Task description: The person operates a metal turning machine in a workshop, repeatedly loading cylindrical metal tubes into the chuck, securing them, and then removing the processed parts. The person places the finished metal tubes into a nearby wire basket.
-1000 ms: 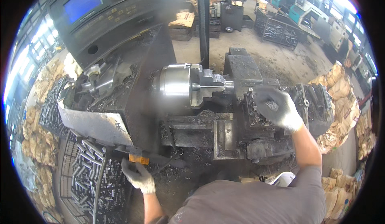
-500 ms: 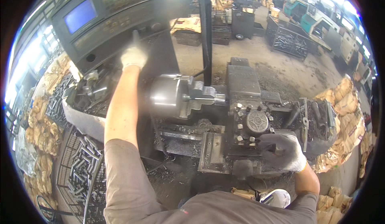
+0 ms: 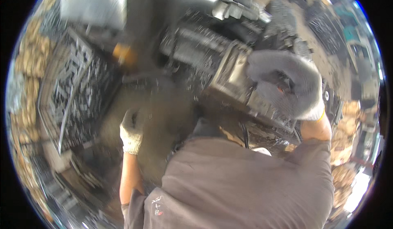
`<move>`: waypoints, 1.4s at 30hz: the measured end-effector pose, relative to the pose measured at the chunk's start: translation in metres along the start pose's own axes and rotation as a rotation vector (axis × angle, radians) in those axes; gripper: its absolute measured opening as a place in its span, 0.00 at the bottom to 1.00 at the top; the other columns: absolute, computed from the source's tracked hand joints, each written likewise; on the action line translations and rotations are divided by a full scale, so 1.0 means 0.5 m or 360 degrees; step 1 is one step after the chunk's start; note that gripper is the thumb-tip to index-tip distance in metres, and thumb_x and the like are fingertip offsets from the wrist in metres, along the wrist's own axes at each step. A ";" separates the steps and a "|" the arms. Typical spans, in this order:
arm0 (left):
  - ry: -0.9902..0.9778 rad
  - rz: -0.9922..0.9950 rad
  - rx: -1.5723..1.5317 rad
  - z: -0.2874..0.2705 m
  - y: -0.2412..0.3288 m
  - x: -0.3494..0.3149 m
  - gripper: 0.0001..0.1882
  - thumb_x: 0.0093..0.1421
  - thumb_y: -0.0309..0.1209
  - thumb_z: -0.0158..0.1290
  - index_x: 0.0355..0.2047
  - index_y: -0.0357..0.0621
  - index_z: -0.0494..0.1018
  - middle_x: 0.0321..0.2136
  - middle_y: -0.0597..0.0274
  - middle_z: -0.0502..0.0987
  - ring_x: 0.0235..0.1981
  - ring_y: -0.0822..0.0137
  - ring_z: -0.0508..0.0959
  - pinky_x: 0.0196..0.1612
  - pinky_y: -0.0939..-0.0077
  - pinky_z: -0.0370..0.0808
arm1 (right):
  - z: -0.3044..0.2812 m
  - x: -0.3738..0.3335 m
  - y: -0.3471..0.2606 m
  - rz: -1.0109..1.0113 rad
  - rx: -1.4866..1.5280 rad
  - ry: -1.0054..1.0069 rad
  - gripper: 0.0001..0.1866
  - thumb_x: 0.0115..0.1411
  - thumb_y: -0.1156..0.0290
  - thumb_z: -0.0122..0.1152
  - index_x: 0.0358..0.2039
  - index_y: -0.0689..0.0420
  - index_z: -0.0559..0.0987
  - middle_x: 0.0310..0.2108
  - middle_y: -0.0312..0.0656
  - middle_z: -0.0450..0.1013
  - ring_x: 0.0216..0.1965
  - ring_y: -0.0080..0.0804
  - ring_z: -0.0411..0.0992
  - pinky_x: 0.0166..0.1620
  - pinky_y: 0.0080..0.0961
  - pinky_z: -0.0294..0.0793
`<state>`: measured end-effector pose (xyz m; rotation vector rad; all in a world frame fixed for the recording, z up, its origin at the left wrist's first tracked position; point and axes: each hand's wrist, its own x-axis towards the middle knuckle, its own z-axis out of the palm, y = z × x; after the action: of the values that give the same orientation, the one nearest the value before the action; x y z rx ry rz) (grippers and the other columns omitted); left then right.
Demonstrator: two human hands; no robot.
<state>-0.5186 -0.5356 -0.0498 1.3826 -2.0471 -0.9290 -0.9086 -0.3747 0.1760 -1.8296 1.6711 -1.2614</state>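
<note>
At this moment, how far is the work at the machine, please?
Nothing visibly finished can be confirmed; the picture is blurred. In hand: the gloved right hand grips a part on top of the lathe carriage. The gloved left hand hangs low and empty, near the wire crate of small metal parts. What remains cannot be told from this view.

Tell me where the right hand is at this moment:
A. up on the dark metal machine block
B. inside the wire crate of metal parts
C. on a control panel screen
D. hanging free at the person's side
A. The gloved right hand rests on top of the dark metal machine block, while the left hand hangs low beside the wire crate.
</note>
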 end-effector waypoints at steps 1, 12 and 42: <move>0.0041 -0.0333 0.0006 -0.012 -0.121 -0.112 0.15 0.69 0.30 0.58 0.52 0.35 0.81 0.37 0.49 0.87 0.35 0.61 0.86 0.43 0.69 0.81 | 0.058 0.027 -0.028 -0.0073 -0.0077 -0.0144 0.20 0.58 0.83 0.71 0.52 0.63 0.84 0.37 0.41 0.85 0.34 0.27 0.84 0.36 0.24 0.82; 0.0934 -0.1779 -0.0074 0.042 -0.474 -1.161 0.18 0.69 0.39 0.56 0.48 0.35 0.82 0.43 0.42 0.87 0.45 0.46 0.87 0.52 0.55 0.80 | 1.140 -0.046 -0.070 -0.0510 -0.1146 -0.1412 0.11 0.61 0.70 0.58 0.35 0.58 0.88 0.30 0.55 0.84 0.29 0.49 0.84 0.32 0.47 0.82; 0.2417 -0.3165 -0.1484 0.141 -0.362 -1.333 0.24 0.66 0.45 0.53 0.50 0.39 0.83 0.40 0.46 0.88 0.41 0.50 0.89 0.47 0.55 0.83 | 1.722 -0.212 0.228 -0.0943 -0.2267 -0.2538 0.16 0.65 0.60 0.64 0.48 0.50 0.91 0.53 0.46 0.85 0.56 0.49 0.83 0.53 0.50 0.83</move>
<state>-0.2211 0.0584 -0.2520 1.9406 1.1270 -0.5928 -0.2868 -0.5578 -0.4117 -2.6066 0.7932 1.6363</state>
